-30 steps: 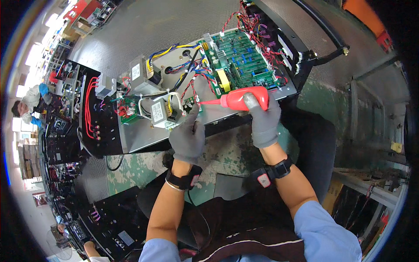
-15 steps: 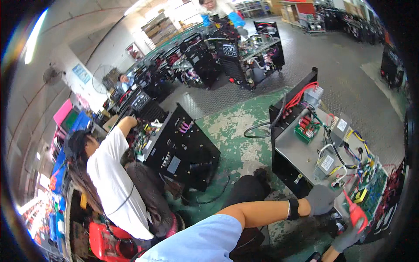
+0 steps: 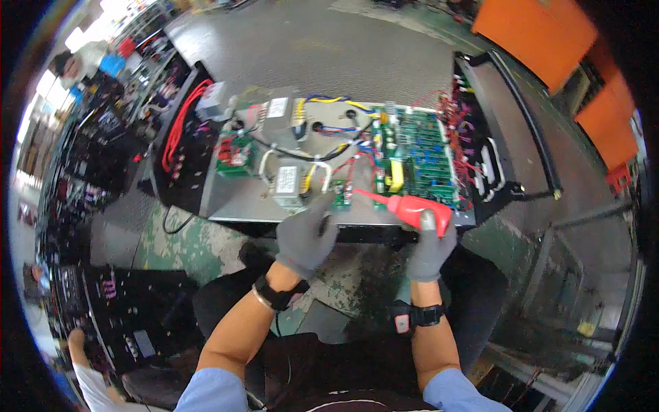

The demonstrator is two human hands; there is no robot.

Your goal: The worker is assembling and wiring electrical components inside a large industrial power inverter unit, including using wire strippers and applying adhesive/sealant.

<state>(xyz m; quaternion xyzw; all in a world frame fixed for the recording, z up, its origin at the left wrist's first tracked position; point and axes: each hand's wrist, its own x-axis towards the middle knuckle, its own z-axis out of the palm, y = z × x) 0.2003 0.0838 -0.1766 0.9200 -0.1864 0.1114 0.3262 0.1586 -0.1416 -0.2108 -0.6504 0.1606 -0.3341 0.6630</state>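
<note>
We hold a red squeeze bottle (image 3: 425,211) in the right hand (image 3: 431,253), which wears a grey glove. The grip is closed around the bottle body: the thumb bears on the side facing us, and the fingers lie largely hidden behind it. The bottle is above the near edge of the metal mounting plate (image 3: 237,198), toward the near right corner. Its body is tilted, and its tapered nozzle (image 3: 374,196) points left toward a small green circuit board (image 3: 340,185) beside the middle of that edge. We cannot tell whether the nozzle tip touches anything.

We position the left hand (image 3: 304,240), also in a grey glove, at the near edge, left of the small board. Its grip is released and partly open, with the thumb apart from the fingers. The fingers extend toward the small board and the near transformer (image 3: 286,182); blur prevents us from confirming contact.

Behind the near transformer, we locate the rear transformer (image 3: 278,125) toward the far edge. A red-and-green circuit board (image 3: 235,159) sits by the left edge, and the large green circuit board (image 3: 431,152) covers the right end. Black panels (image 3: 473,147) stand at both ends of the plate.
</note>
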